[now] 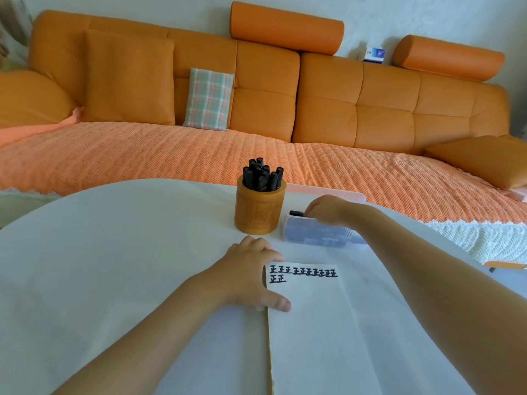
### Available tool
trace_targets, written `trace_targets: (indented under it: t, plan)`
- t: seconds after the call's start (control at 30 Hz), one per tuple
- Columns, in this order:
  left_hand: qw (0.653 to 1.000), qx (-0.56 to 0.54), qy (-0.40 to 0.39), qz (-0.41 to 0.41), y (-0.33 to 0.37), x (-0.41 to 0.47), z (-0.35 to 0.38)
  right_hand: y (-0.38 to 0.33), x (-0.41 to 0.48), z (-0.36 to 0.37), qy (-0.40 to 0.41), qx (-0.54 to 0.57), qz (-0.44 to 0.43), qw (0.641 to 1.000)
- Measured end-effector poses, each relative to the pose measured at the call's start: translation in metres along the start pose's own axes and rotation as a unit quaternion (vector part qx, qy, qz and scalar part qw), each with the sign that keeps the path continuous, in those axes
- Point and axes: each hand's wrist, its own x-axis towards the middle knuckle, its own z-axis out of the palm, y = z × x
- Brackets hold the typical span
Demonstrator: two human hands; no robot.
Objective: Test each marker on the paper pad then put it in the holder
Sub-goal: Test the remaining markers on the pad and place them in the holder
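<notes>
A white paper pad (313, 323) lies on the table in front of me, with two rows of black test marks along its top edge. My left hand (251, 277) rests on the pad's top left corner, thumb pressing the left edge. Behind it stands a round wooden holder (258, 209) with several black markers (262, 175) upright in it. To its right lies a clear plastic box (319, 233) of markers. My right hand (328, 209) is above the box and pinches a black marker (296, 213) by its end.
The white table (114, 266) curves away at the left and far edges. An orange sofa (313, 109) with a woven orange cover and a plaid cushion (209, 98) runs behind it. The clear box lid (342, 195) lies behind the box.
</notes>
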Motion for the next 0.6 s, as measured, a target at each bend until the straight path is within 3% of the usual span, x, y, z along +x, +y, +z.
trace_targets:
  t: [0.2, 0.43, 0.6]
  plan:
    - [1.0, -0.001, -0.007, -0.005, -0.002, 0.001, 0.001, 0.005, 0.002, 0.003, 0.018, 0.033, -0.026, 0.999]
    - [1.0, 0.003, -0.005, -0.007, -0.001, 0.001, -0.001, 0.006, -0.017, -0.011, 0.178, -0.01, -0.093, 0.98]
    - [0.99, -0.108, 0.089, -0.034, 0.005, -0.003, -0.003, 0.003, -0.057, -0.009, 0.206, 0.026, -0.127, 0.97]
